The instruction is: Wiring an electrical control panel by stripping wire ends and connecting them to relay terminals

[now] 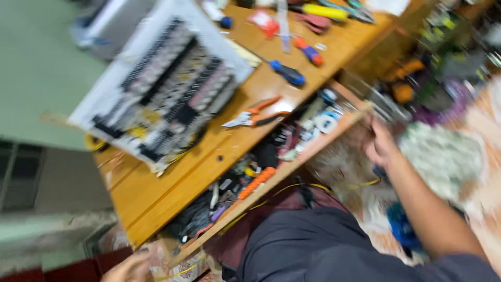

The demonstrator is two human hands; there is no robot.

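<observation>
The picture is blurred by motion. An open wooden drawer [292, 164] full of small tools runs slantwise under a wooden desk [172, 177]. My right hand [381, 143] is at the right end of the drawer's front board, with fingers curled; whether it grips the board is unclear. My left hand [130, 267] shows only partly at the bottom edge, beside the drawer's left end and a bit of clear plastic with yellow wire [177, 269]. An orange ribbed tool [255, 183] and a white tape roll [326, 122] lie in the drawer.
On the desk stand a white electrical panel with rows of breakers [162, 89], orange-handled pliers [255, 115], a blue screwdriver [287, 73] and an orange-blue one [308, 50]. Cluttered goods [443, 156] crowd the right. My dark trousers [313, 245] fill the bottom.
</observation>
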